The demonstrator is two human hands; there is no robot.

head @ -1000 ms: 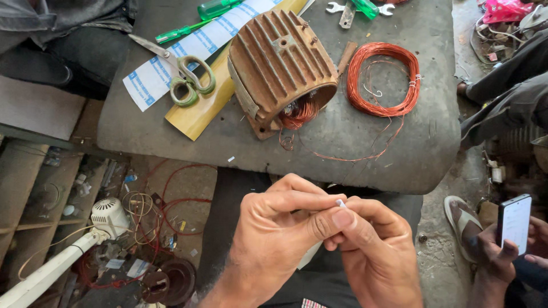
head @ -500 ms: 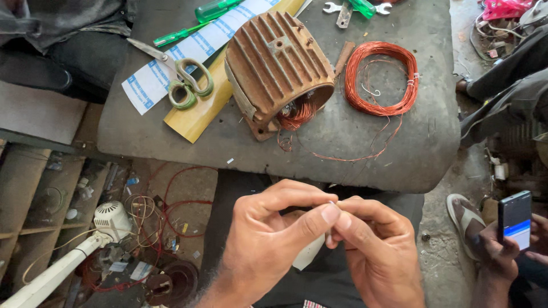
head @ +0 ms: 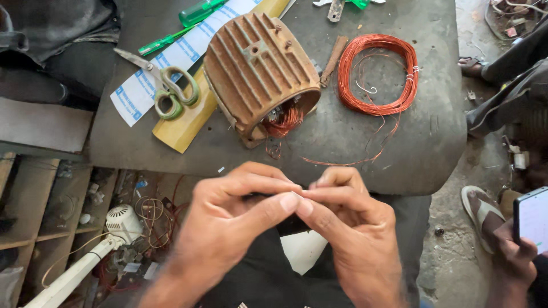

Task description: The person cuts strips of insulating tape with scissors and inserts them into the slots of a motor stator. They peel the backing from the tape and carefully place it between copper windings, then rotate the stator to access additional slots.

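My left hand (head: pixel 240 222) and my right hand (head: pixel 348 228) meet fingertip to fingertip over my lap, just in front of the grey table (head: pixel 399 154). Together they pinch a small pale piece (head: pixel 298 195), mostly hidden by the fingers. A white sheet (head: pixel 302 248) shows below the hands on my dark trousers. On the table beyond stands a rusty finned motor housing (head: pixel 260 68) with copper winding wire (head: pixel 283 121) spilling from its open end. A coil of copper wire (head: pixel 377 74) lies to its right.
Green-handled scissors (head: pixel 168 85), a printed white sheet (head: pixel 137 97), a yellow strip (head: pixel 182 128) and a green screwdriver (head: pixel 171 37) lie left of the housing. Another person's hand holds a phone (head: pixel 531 222) at the right edge, near a sandalled foot (head: pixel 482 211). A white fan (head: pixel 123 222) lies on the floor.
My hands have stayed pinched together on the small piece, with the fingers shifting slightly. The view has drifted a little; the things on the table have not moved.
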